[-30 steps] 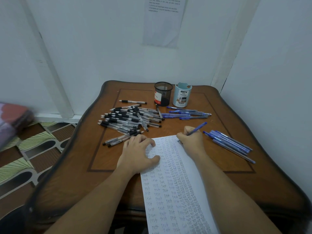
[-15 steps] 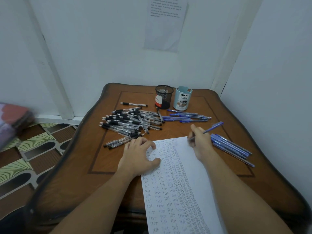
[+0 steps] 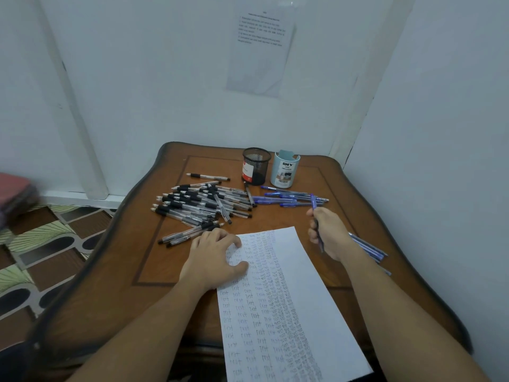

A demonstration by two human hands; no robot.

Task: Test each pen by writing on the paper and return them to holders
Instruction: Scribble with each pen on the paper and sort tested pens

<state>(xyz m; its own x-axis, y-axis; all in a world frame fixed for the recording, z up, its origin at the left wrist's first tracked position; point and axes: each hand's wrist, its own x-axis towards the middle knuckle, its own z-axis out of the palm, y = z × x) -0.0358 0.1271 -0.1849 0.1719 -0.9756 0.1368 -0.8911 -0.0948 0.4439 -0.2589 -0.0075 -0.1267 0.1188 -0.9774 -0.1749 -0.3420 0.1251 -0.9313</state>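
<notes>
A long white paper covered with rows of the word "test" lies on the wooden table. My left hand rests flat on its upper left corner. To the right of the sheet and lifted off it, my right hand grips a blue pen, its upper end pointing toward the back. A heap of black pens lies at the left. Blue pens lie behind my right hand, and more blue pens lie under my right wrist. A black mesh holder and a pale blue holder stand at the back.
White walls close in behind and to the right of the table. A printed sheet is stuck on the back wall. Patterned floor tiles show at the left. A single black pen lies apart near the back left.
My right hand has lifted the blue pen off the top of the paper and moved right and back, turning the pen more upright. My left hand has stayed on the paper.
</notes>
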